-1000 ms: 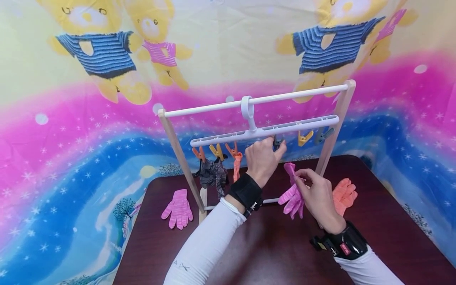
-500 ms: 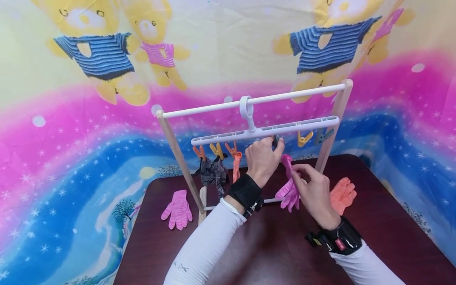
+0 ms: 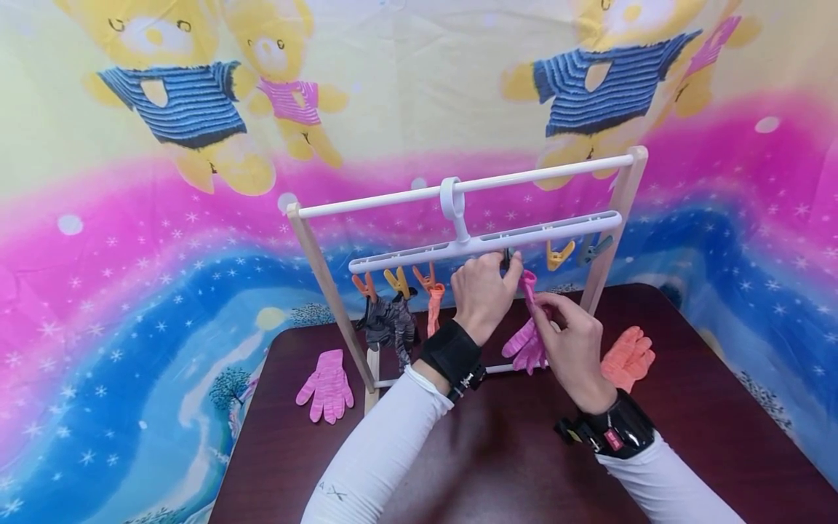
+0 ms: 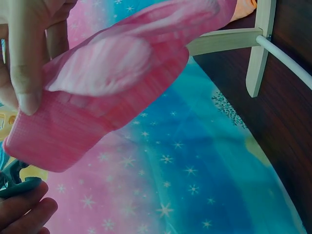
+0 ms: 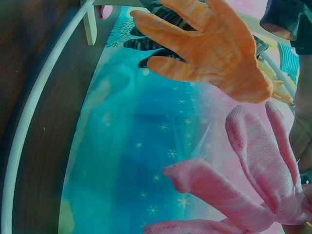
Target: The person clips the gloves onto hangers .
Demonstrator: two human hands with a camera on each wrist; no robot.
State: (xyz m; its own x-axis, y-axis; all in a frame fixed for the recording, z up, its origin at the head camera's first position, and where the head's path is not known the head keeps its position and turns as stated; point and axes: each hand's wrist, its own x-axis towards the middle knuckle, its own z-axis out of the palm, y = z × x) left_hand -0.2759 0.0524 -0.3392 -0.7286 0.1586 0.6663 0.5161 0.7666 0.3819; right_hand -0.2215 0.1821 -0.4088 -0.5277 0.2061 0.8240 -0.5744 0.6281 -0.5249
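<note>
My left hand (image 3: pixel 483 295) pinches a dark green clothespin (image 4: pixel 22 186) hanging under the white hanger (image 3: pixel 550 231), right of its hook. My right hand (image 3: pixel 575 348) pinches a pink glove (image 3: pixel 524 343) near its cuff. The glove's fingers hang down, and its cuff edge is just below the clothespin. In the left wrist view that cuff lies close to the clothespin's tip. Left of my left hand, an orange glove (image 5: pixel 209 53) hangs from an orange clothespin (image 3: pixel 424 276). Farther left, dark grey gloves (image 3: pixel 386 324) hang from an orange and a yellow clothespin (image 3: pixel 396 280).
The hanger hooks over the white top bar of a wooden-sided rack (image 3: pixel 314 269). A yellow clothespin (image 3: pixel 560 256) and a blue-grey clothespin (image 3: pixel 594 250) hang at the right with nothing in them. On the dark table (image 3: pixel 497 466) lie a pink glove (image 3: pixel 326 387) and an orange glove (image 3: pixel 628 358).
My right hand has moved up and left, bringing the pink glove's cuff to just under the dark clothespin. The left hand stays at the clothespin.
</note>
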